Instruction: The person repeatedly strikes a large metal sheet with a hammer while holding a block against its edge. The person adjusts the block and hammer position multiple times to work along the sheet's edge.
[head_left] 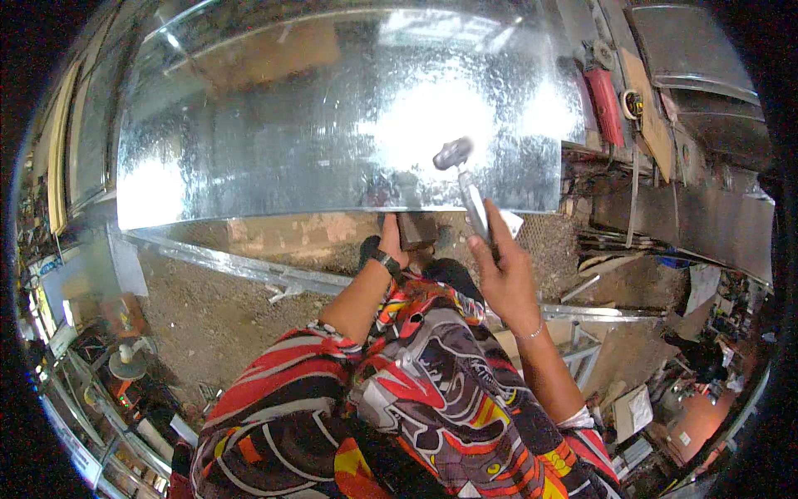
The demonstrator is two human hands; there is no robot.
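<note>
A large shiny galvanized metal sheet [274, 158] lies in front of me, its near edge running across the view. Raised over it is a hammer [472, 198] with a metal head, its handle gripped in my right hand [507, 279]. Just below the sheet's near edge, my left hand [392, 243] is at the left side of a dark grey-brown rectangular block [418, 230]. The hand appears closed on this block, though most of its fingers are hidden. The block's upper end meets the sheet's edge; whether they touch is unclear.
Right of the sheet lie a red angle grinder [604, 104], a tape measure [633, 104] and a brown board [648, 116]. A long metal bar [241, 259] crosses below on the left. Rods [615, 243] are stacked at right; metal frames [582, 353] stand lower right.
</note>
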